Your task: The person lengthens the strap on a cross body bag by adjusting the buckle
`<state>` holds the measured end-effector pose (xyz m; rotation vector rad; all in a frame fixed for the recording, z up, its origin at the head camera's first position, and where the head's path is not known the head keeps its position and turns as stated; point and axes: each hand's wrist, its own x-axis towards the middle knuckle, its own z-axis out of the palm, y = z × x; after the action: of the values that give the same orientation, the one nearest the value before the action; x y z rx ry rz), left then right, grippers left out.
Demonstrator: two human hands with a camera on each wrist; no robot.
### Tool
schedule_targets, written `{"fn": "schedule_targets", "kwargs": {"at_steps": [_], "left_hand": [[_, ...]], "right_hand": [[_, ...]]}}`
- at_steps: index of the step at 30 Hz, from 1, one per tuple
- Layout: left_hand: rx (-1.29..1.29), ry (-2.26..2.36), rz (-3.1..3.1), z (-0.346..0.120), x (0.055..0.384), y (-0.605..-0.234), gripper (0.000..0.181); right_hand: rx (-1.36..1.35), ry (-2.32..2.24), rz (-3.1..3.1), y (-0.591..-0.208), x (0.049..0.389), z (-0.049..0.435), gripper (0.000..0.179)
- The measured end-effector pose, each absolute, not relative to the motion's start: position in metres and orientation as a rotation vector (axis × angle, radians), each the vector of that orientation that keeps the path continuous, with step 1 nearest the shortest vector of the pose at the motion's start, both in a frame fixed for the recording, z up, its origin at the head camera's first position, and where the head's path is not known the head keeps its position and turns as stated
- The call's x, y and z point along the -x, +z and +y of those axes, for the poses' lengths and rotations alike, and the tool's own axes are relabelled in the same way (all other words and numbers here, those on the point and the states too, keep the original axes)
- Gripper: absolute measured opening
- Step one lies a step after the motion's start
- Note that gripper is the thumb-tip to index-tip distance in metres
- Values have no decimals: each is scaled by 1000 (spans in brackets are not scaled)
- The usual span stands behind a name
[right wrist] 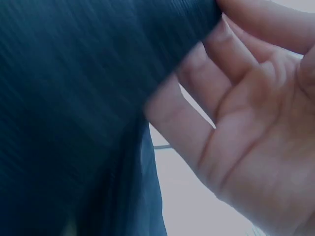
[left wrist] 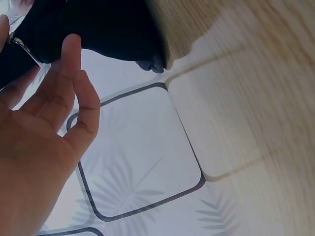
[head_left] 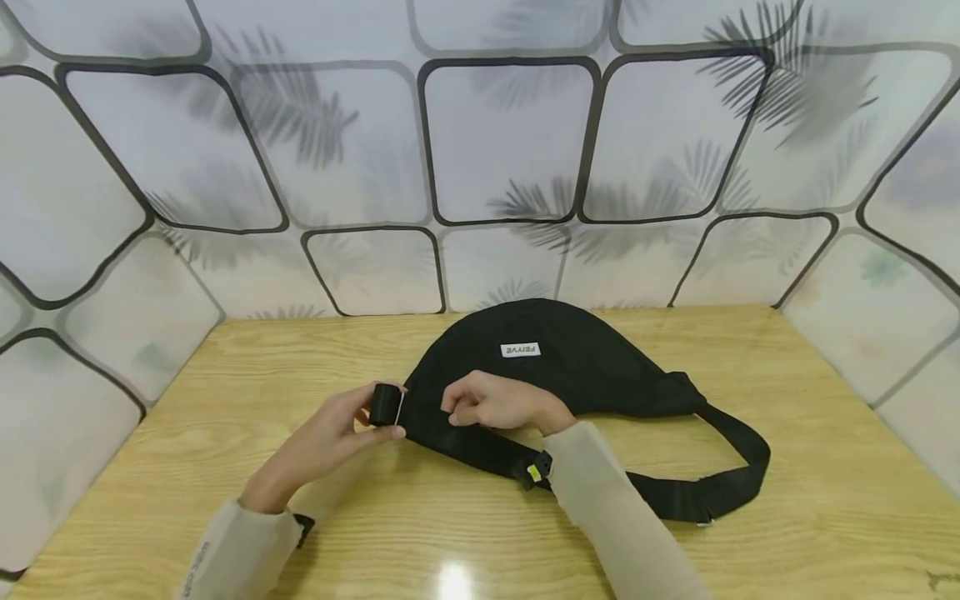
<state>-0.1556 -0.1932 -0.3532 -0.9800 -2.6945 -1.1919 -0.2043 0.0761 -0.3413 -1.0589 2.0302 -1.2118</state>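
Observation:
A black waist bag (head_left: pixel 600 367) with a white label (head_left: pixel 521 350) lies on the table, its label upside down from here. At the bag's left end, my left hand (head_left: pixel 337 427) grips a folded loop of black strap (head_left: pixel 385 405) between thumb and fingers, with a metal slider (head_left: pixel 400 408) beside it. The slider (left wrist: pixel 25 50) shows between the fingers in the left wrist view. Just to the right, my right hand (head_left: pixel 498 402) has thumb and forefinger together over the strap. In the right wrist view its fingers (right wrist: pixel 197 69) pinch the edge of the dark webbing (right wrist: pixel 83 73).
The strap's far loop (head_left: pixel 750 458) curves round to the right, with another slider (head_left: pixel 705 523) near the front. A black buckle (head_left: pixel 534 471) with a yellow-green patch sits by the right wrist. A patterned wall (head_left: pixel 510 142) closes off the back of the wooden table (head_left: pixel 300 358).

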Motion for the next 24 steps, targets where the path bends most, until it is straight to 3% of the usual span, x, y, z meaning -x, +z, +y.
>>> {"fn": "schedule_targets", "kwargs": {"at_steps": [6, 16, 24], "left_hand": [[997, -1196, -2670, -191, 157, -354, 37], [1115, -1265, -2603, -187, 155, -357, 46], [1101, -1282, -2592, -185, 154, -357, 48]], "right_hand": [[1102, -1287, 2123, -344, 202, 67, 10], [862, -1555, 2138, -348, 188, 41, 12], [734, -1759, 2104, -351, 183, 32, 4]]}}
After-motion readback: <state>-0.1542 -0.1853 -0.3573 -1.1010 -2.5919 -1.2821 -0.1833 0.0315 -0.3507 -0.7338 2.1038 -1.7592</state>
